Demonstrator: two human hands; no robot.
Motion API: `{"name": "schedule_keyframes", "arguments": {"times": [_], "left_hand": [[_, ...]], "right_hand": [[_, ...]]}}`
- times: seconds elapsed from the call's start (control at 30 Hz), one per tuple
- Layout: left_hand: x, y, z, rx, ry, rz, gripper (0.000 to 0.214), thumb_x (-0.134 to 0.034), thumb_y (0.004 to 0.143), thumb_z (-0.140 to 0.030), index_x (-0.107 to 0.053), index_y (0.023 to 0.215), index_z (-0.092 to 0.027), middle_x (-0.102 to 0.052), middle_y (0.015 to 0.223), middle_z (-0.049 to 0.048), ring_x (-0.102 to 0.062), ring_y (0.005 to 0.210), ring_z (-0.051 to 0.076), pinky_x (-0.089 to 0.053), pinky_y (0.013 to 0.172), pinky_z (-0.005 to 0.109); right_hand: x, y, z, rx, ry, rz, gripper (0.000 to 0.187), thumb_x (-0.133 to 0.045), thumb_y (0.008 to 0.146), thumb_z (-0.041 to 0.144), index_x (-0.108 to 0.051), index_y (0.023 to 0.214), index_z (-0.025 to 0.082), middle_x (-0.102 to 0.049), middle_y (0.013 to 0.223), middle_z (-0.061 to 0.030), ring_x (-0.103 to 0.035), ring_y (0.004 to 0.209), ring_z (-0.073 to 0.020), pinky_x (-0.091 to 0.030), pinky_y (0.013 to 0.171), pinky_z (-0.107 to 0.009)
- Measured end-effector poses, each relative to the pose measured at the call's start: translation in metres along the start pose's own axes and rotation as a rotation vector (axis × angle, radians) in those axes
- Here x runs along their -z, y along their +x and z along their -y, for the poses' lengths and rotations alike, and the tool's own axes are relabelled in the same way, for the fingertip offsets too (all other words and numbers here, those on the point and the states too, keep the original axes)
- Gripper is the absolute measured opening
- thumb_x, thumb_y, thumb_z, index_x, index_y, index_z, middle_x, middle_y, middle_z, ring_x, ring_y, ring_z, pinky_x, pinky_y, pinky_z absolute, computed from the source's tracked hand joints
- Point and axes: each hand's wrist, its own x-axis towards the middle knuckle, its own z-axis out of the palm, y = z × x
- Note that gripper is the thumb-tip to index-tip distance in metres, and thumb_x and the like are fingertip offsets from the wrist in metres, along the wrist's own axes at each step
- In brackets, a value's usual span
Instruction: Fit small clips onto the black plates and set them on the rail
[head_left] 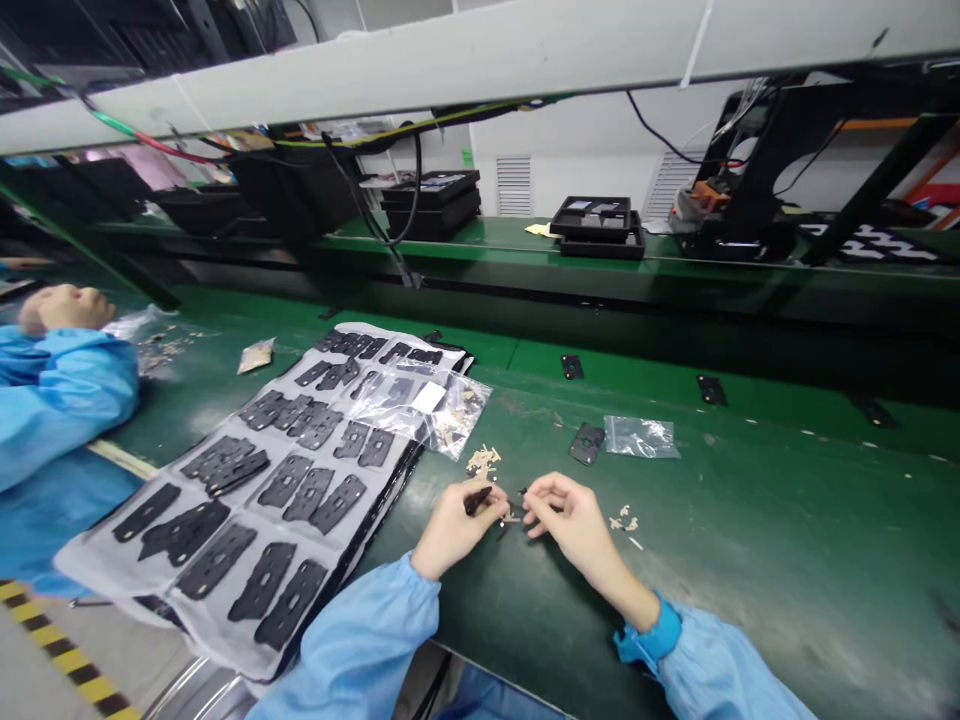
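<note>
My left hand [456, 525] is curled on a small dark tool or part [478, 497], fingers pinched. My right hand [564, 515] is pinched close beside it, fingertips on something tiny and dark that I cannot make out. Both rest on the green bench mat [750, 520]. Between the hands lies a small beige piece. A heap of small beige parts [483, 461] sits just beyond my left hand, and a few more beige bits [624, 520] lie right of my right hand. A black flat part [586, 442] lies further out.
A large clear sheet [105, 560] carrying several black flat parts covers the left of the bench. Clear plastic bags [641, 436] lie nearby. A person in a blue sleeve [60, 390] works at the left. Black trays [598, 225] stand on the far shelf.
</note>
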Motion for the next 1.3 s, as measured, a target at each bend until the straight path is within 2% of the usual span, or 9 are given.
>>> {"name": "schedule_keyframes", "arguments": {"times": [0.17,0.3,0.47,0.63,0.73,0.83,0.93,1.03,1.3], "left_hand": [[-0.004,-0.005,0.002,-0.066,0.472,-0.112,0.004,-0.058,0.075,-0.020,-0.061,0.077,-0.022,-0.061,0.079,-0.0013,-0.055,0.064,0.013,-0.037,0.056,0.022],[-0.002,-0.010,-0.003,-0.118,0.618,-0.101,0.011,-0.053,0.081,-0.022,-0.060,0.074,-0.023,-0.059,0.084,-0.0008,-0.057,0.067,0.013,-0.036,0.057,0.022],[-0.015,-0.015,-0.034,-0.241,0.358,-0.220,0.015,-0.048,0.086,-0.024,-0.062,0.087,-0.022,-0.059,0.082,0.0020,-0.056,0.067,0.013,-0.040,0.061,0.022],[-0.055,-0.014,-0.076,-0.226,-0.003,-0.104,0.013,-0.056,0.081,-0.027,-0.064,0.078,-0.017,-0.058,0.071,0.0012,-0.052,0.060,0.011,-0.041,0.056,0.021],[-0.070,-0.005,-0.090,-0.216,-0.106,-0.051,0.015,-0.056,0.081,-0.027,-0.066,0.078,-0.016,-0.061,0.073,0.0023,-0.055,0.066,0.013,-0.043,0.061,0.022],[-0.078,0.008,-0.095,-0.204,-0.150,0.019,0.017,-0.056,0.081,-0.027,-0.066,0.077,-0.015,-0.063,0.072,0.0026,-0.057,0.070,0.015,-0.044,0.064,0.023],[-0.084,0.020,-0.098,-0.217,-0.122,0.110,0.020,-0.055,0.081,-0.028,-0.065,0.071,-0.015,-0.061,0.067,0.0011,-0.054,0.064,0.013,-0.042,0.060,0.022],[-0.090,0.028,-0.102,-0.232,-0.092,0.157,0.023,-0.055,0.081,-0.031,-0.063,0.068,-0.015,-0.058,0.065,0.0004,-0.051,0.062,0.012,-0.040,0.058,0.022],[-0.098,0.036,-0.099,-0.126,-0.235,0.262,0.020,-0.058,0.079,-0.032,-0.062,0.071,-0.014,-0.058,0.065,0.0005,-0.050,0.058,0.011,-0.041,0.056,0.021]], "right_hand": [[0.025,-0.007,0.006,-0.006,0.045,-0.028,0.024,-0.067,0.074,0.036,-0.055,0.078,0.015,-0.060,0.069,-0.0016,-0.061,0.065,-0.0159,-0.056,0.046,-0.026],[0.037,-0.016,0.007,-0.012,0.034,-0.036,0.023,-0.066,0.075,0.034,-0.055,0.076,0.015,-0.062,0.073,-0.0040,-0.062,0.063,-0.0155,-0.057,0.049,-0.027],[0.043,-0.030,0.010,0.196,-0.250,-0.162,0.010,-0.057,0.082,0.025,-0.058,0.080,0.016,-0.062,0.078,-0.0050,-0.064,0.064,-0.0152,-0.058,0.053,-0.026],[0.048,-0.049,0.026,0.626,-0.609,-0.221,0.015,-0.053,0.083,0.009,-0.059,0.092,0.018,-0.064,0.103,-0.0091,-0.063,0.091,-0.0182,-0.056,0.075,-0.027],[0.055,-0.056,0.032,0.737,-0.672,-0.239,0.023,-0.052,0.082,0.004,-0.059,0.098,0.018,-0.064,0.105,-0.0098,-0.062,0.097,-0.0189,-0.052,0.084,-0.030],[0.066,-0.056,0.037,0.647,-0.522,-0.265,0.017,-0.053,0.082,0.009,-0.062,0.094,0.018,-0.064,0.101,-0.0092,-0.063,0.092,-0.0190,-0.055,0.075,-0.028],[0.079,-0.052,0.042,0.396,-0.252,-0.297,0.009,-0.057,0.082,0.021,-0.064,0.086,0.018,-0.063,0.089,-0.0063,-0.064,0.076,-0.0170,-0.057,0.060,-0.026],[0.091,-0.049,0.046,0.215,-0.045,-0.290,0.013,-0.062,0.078,0.030,-0.064,0.082,0.018,-0.060,0.080,-0.0027,-0.062,0.068,-0.0156,-0.058,0.058,-0.027],[0.095,-0.047,0.049,0.171,0.062,-0.346,0.015,-0.066,0.074,0.031,-0.060,0.079,0.018,-0.056,0.077,-0.0011,-0.060,0.067,-0.0143,-0.058,0.058,-0.027]]}}
